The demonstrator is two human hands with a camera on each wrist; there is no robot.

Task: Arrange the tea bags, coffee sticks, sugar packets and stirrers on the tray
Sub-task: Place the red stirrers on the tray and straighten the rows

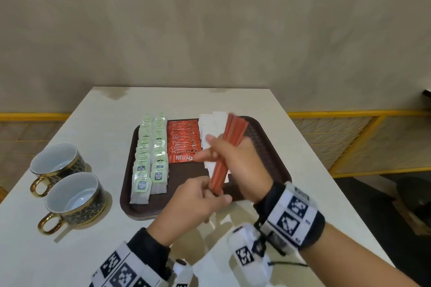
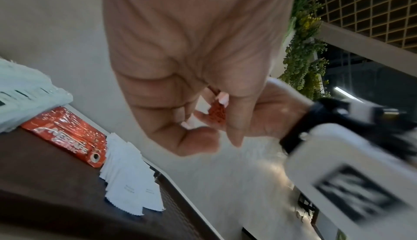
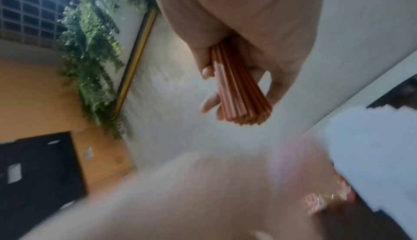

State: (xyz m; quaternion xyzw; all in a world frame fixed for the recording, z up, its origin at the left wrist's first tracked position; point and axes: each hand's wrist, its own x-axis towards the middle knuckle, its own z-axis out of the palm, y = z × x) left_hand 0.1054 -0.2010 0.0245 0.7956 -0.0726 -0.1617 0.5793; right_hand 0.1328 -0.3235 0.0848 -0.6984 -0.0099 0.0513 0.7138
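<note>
Tray (image 1: 268,147) holds tea bags (image 1: 149,158), coffee sticks (image 1: 183,142), sugar packets (image 1: 211,128).

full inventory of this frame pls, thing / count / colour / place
tray: one, dark brown, centre of table
tea bags: two rows, count unclear, green and grey, tray's left side
coffee sticks: one overlapping row, red, right of tea bags
sugar packets: one row, white, right of coffee sticks
stirrers: one bundle, orange-red, held above tray
cups: two, dark patterned with gold handles, left of tray
table: one, cream
left hand: holds bundle's near end
right hand: grips bundle's middle
</note>
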